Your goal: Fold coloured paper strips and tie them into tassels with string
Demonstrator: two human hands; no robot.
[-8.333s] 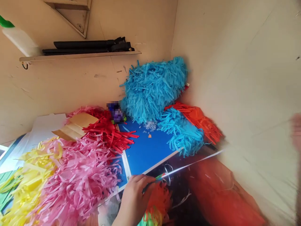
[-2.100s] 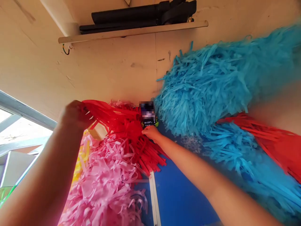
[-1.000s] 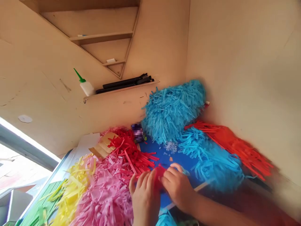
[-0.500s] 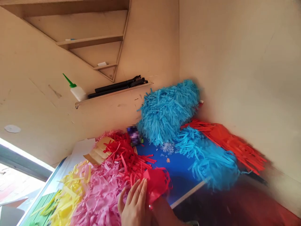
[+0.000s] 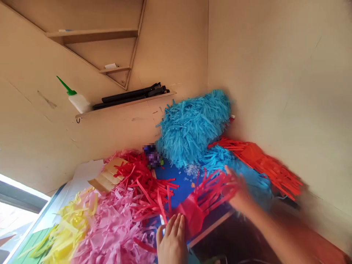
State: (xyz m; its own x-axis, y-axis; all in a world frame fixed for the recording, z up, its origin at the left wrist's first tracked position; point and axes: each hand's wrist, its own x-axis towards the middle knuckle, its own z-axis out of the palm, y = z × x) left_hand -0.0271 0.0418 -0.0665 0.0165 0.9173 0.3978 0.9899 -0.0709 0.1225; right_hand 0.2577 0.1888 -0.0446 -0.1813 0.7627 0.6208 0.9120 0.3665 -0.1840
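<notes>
A piece of red tissue paper (image 5: 192,214) with one end cut into fringe strips lies near the blue table's front edge. My left hand (image 5: 172,234) rests at its uncut end, fingers stretched out and lying flat. At the fringed end, my right hand (image 5: 238,189) is among the strips, smeared by motion; its grip cannot be made out. Left of them is a heap of pink shredded paper (image 5: 112,223), with red fringed paper (image 5: 137,176) behind it. Blue fringed paper (image 5: 247,176) lies behind my right hand.
A blue fringe-covered form (image 5: 194,128) leans in the wall corner, beside orange-red fringed paper (image 5: 264,165). Yellow strips (image 5: 70,223) and brown card (image 5: 108,174) are at left. A wall shelf (image 5: 126,104) holds a green-tipped bottle (image 5: 78,101) and black objects. Small white scraps (image 5: 192,170) lie on the table.
My right hand has moved away from my left, right and back to the fringe. The bunched red tissue paper now stretches out with its strips spread. The view has shifted slightly.
</notes>
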